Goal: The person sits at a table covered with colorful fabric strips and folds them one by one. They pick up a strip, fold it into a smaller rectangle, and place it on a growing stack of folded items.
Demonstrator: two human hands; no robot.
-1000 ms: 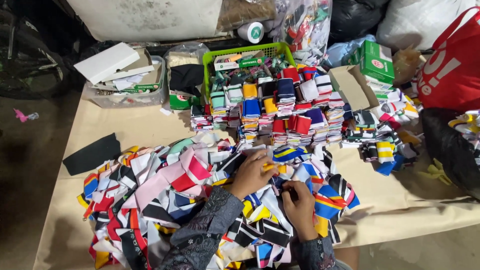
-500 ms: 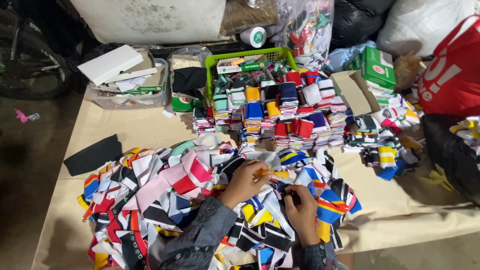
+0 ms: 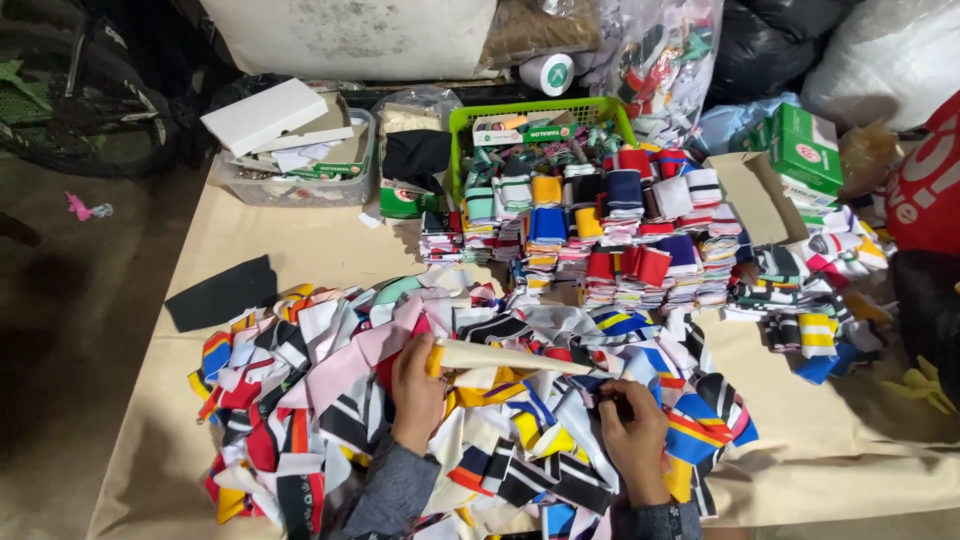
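A long cream strip of knit fabric (image 3: 505,357) with a yellow end lies stretched across the lower middle of the frame, held at both ends. The left hand (image 3: 417,385) pinches its yellow end between thumb and fingers, and the right hand (image 3: 630,425), lower and further right, grips the other end with fingers curled closed. Both hands rest over a wide loose heap of striped fabric pieces (image 3: 330,400) in red, black, white, yellow and blue, which fills the lower centre of a tan paper-covered table (image 3: 300,245). Just above the heap, at centre frame, stand neat stacks of folded pieces (image 3: 610,240) sorted by colour. Behind them sits a green plastic basket (image 3: 465,125). At upper left is a clear tub of white boxes (image 3: 290,150), and a flat black piece (image 3: 222,293) lies at the heap's left edge.
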